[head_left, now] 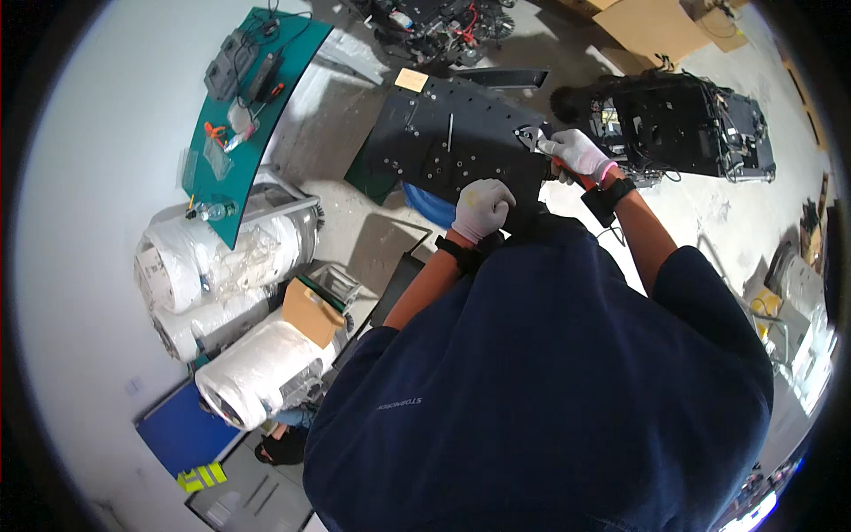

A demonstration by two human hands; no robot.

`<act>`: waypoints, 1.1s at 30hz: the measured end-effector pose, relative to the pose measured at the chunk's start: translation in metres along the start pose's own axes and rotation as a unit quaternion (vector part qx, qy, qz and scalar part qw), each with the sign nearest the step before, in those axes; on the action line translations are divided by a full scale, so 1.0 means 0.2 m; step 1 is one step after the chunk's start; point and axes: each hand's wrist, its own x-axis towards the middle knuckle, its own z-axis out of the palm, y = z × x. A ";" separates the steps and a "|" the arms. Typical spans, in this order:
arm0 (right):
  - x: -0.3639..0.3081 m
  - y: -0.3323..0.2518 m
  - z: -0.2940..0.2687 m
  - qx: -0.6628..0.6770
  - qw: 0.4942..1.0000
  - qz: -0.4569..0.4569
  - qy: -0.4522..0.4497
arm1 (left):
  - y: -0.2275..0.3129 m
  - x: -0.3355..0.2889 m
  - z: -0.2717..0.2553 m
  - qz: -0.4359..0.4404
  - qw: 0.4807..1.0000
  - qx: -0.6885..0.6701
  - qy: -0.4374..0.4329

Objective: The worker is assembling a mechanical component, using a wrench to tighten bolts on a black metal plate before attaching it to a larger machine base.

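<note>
A black flat panel [425, 124] with several holes and bolts lies before me. My right hand [581, 152], in a white glove, grips a hand tool [534, 136] with a silver jawed head and red handle; whether it is pliers or a wrench I cannot tell. The tool's head lies over the panel's right edge. At the panel's near edge rests my left hand [485, 208], also gloved, with its fingers curled in. What those fingers hold, if anything, is hidden. A slim metal rod [450, 133] and a tan label-like piece [411, 81] are on the panel.
To the right stands a black machine frame [687, 129] with wiring; another wired assembly [434, 27] is beyond the panel. A green table [257, 146] with tools is at the left, above plastic-wrapped white cylinders [257, 372]. Cardboard boxes [651, 31] are at the far right.
</note>
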 end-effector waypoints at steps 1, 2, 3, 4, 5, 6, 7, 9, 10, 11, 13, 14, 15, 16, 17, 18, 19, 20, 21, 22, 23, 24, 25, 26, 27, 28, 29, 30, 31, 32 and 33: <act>0.01 0.00 -0.01 -0.022 1.000 0.006 -0.004 | 0.00 0.00 0.01 0.000 1.000 -0.001 0.014; 0.02 0.01 -0.02 -0.015 1.000 0.002 -0.008 | -0.01 0.00 0.01 0.001 1.000 -0.001 0.028; 0.02 0.02 0.00 -0.017 1.000 0.000 -0.016 | 0.00 -0.01 0.01 -0.005 1.000 0.004 0.030; 0.02 0.05 0.01 -0.008 1.000 -0.002 -0.012 | 0.00 -0.02 0.02 -0.011 0.999 0.014 0.030; 0.03 0.09 0.03 -0.002 1.000 -0.005 -0.008 | 0.00 -0.01 0.02 -0.017 0.999 0.024 0.032; 0.07 0.16 0.04 -0.040 0.997 -0.059 0.007 | 0.01 0.00 0.03 -0.019 0.999 0.027 0.033; -0.01 0.10 0.07 0.056 0.998 -0.007 -0.019 | 0.01 -0.01 0.03 -0.023 0.999 0.029 0.039; -0.06 0.09 0.12 0.100 0.995 0.008 0.007 | 0.01 -0.01 0.01 -0.026 0.999 0.031 0.033; -0.07 0.08 0.13 0.105 0.994 0.009 0.009 | 0.01 0.00 0.02 -0.024 0.999 0.019 0.037; -0.09 0.08 0.15 0.130 0.991 0.013 0.016 | 0.01 0.00 0.01 -0.021 0.999 0.006 0.039; -0.12 0.08 0.18 0.163 0.986 0.015 0.033 | 0.02 -0.01 0.00 -0.016 0.999 0.000 0.027; -0.14 0.09 0.20 0.172 0.984 0.016 0.045 | 0.02 -0.01 -0.01 -0.014 1.000 -0.005 0.022; -0.15 0.09 0.23 0.181 0.982 0.018 0.058 | 0.01 0.00 -0.01 -0.004 1.000 -0.007 0.013; -0.17 0.08 0.25 0.182 0.980 0.014 0.076 | 0.01 -0.02 -0.02 0.002 1.000 -0.008 -0.003; -0.18 0.07 0.27 0.185 0.978 0.009 0.091 | 0.00 0.02 -0.02 0.014 1.000 -0.009 -0.008; -0.20 0.08 0.30 0.206 0.973 0.010 0.105 | -0.01 0.04 -0.04 0.028 0.999 -0.014 -0.012; -0.20 0.10 0.35 0.227 0.967 0.015 0.117 | -0.02 0.04 -0.05 0.046 0.998 -0.027 -0.037; -0.20 0.10 0.38 0.229 0.963 0.012 0.140 | -0.03 0.03 -0.06 0.063 0.995 -0.039 -0.061; -0.20 0.11 0.41 0.234 0.960 0.012 0.152 | -0.03 0.03 -0.07 0.079 0.992 -0.052 -0.085; -0.20 0.11 0.45 0.258 0.952 -0.008 0.165 | -0.04 0.02 -0.07 0.096 0.991 -0.054 -0.072; -0.21 0.11 0.49 0.282 0.942 -0.028 0.178 | -0.05 0.01 -0.08 0.103 0.990 -0.061 -0.078; -0.19 0.13 0.53 0.280 0.938 -0.039 0.202 | -0.06 0.00 -0.08 0.112 0.988 -0.082 -0.069; -0.12 0.18 0.56 0.275 0.937 -0.038 0.213 | -0.07 0.00 -0.08 0.122 0.985 -0.106 -0.054; -0.05 0.25 0.59 0.127 0.943 -0.082 0.295 | -0.10 -0.01 -0.07 0.131 0.983 -0.119 -0.054; -0.02 0.29 0.61 -0.026 0.923 -0.120 0.365 | -0.11 -0.01 -0.08 0.148 0.979 -0.137 -0.040; -0.05 0.24 0.64 0.038 0.926 -0.133 0.351 | -0.12 -0.02 -0.09 0.145 0.976 -0.155 -0.048; -0.09 0.17 0.68 0.105 0.923 -0.145 0.341 | -0.14 -0.01 -0.11 0.144 0.973 -0.169 -0.058; -0.12 0.13 0.69 0.177 0.921 -0.093 0.334 | -0.15 -0.01 -0.10 0.147 0.971 -0.180 -0.062; -0.12 0.07 0.70 0.249 0.911 -0.047 0.325 | -0.16 -0.01 -0.12 0.154 0.970 -0.179 -0.055; 0.01 0.29 0.63 0.163 0.919 -0.039 0.356 | -0.12 0.01 -0.11 0.168 0.968 -0.171 -0.073; 0.02 0.26 0.63 0.160 0.918 -0.044 0.360 | -0.12 0.01 -0.11 0.170 0.970 -0.154 -0.081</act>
